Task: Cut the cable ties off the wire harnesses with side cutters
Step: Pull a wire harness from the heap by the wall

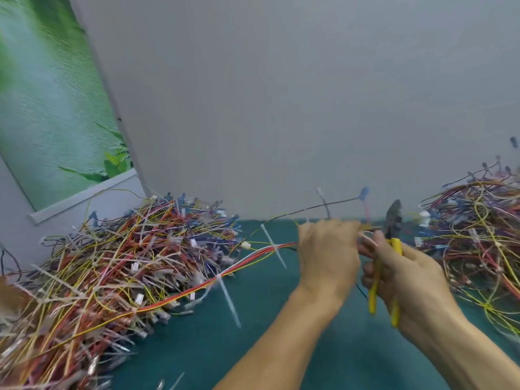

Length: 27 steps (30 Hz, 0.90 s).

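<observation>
Left hand [327,254] and right hand [405,274] meet over the green tabletop [253,333].
My left pinches a wire harness [253,253] trailing to the big pile [112,263], white cable ties [274,246] on it; my right curls round the yellow side cutters [396,243], head upright beside the pinch.

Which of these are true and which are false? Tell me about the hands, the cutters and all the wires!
1. The right hand holds side cutters with yellow handles. True.
2. The table cover is red. False: it is teal.
3. The left hand grips a wire harness. True.
4. Only one heap of wires lies on the table. False: there is a left pile and a right pile.
</observation>
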Available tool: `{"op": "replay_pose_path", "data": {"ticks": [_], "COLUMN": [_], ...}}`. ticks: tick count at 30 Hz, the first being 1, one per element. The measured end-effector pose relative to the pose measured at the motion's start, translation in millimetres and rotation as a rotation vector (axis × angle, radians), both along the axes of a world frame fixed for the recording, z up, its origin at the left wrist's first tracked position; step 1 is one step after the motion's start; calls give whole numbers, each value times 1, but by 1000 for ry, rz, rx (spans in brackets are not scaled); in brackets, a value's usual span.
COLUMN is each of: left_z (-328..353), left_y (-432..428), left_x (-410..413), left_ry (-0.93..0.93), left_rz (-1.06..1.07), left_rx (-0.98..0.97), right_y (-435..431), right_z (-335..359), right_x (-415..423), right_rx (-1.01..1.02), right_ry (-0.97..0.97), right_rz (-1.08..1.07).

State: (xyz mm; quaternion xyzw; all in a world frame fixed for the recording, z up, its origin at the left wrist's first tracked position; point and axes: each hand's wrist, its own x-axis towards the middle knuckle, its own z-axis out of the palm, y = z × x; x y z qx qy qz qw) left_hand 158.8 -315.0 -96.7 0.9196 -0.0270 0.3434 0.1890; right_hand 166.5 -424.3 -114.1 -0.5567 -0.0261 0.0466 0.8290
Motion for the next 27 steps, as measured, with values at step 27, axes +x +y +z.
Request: {"op": "replay_pose_path", "data": {"ticks": [27], "left_z": [17], "left_y": [148], "left_x": [-32], "left_ry": [793], "left_rz": [155], "left_rx": [166], "right_y": [-7], "right_z": [-20], "right_x": [13], "right_rx": [-23], "right_ry": [84], "right_rz": [-60]}}
